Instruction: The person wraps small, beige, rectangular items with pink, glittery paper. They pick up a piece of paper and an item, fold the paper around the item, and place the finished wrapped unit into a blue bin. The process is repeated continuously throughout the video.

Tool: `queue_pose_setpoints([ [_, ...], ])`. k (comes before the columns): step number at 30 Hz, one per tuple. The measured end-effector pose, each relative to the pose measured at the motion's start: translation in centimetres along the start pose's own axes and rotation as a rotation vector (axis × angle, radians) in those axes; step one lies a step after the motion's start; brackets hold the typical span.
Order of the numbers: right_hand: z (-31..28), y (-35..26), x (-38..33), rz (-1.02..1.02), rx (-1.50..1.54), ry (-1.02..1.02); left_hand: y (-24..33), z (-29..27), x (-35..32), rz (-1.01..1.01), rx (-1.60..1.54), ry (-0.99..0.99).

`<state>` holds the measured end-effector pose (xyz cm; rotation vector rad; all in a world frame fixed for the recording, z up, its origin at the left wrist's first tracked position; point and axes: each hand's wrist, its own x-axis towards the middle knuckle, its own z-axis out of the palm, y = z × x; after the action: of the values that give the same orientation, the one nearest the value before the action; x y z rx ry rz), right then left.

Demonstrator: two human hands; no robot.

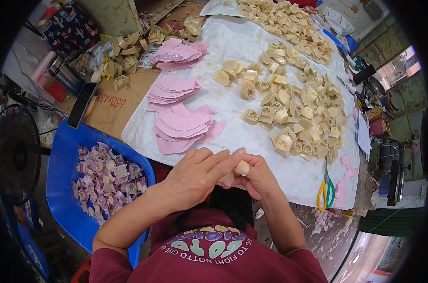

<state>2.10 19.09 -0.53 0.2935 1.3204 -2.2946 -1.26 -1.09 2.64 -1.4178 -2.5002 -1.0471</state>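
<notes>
Left fingers (226, 163) together over pale piece (227, 178), grip unclear | right fingers (258, 172) clamped on it

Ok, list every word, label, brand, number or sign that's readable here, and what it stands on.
Maroon cloth shirt: large rounded multicoloured lettering with smaller white letters curving around it; mostly legible, but I won't copy the wording.
Flat brown cardboard sheet: one line of red printed characters; legible, likewise not copied.
White paper sheet at the table's right edge: any writing is too small to read.
</notes>
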Motion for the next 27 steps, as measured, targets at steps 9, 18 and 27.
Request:
queue_pose_setpoints([
  [9,0.1,0.4,-1.0,-0.211,-0.154,0.026,-0.6,-1.1,0.0,-0.082,-0.016,-0.091],
  [18,1.3,-0.4,-0.9,-0.334,-0.379,0.088,-0.2,0.9,-0.2,-0.292,-0.013,0.075],
  [27,1.0,-0.3,-0.2,-0.36,-0.388,0.164,0.4,2.2,0.5,-0.436,-0.033,0.175],
])
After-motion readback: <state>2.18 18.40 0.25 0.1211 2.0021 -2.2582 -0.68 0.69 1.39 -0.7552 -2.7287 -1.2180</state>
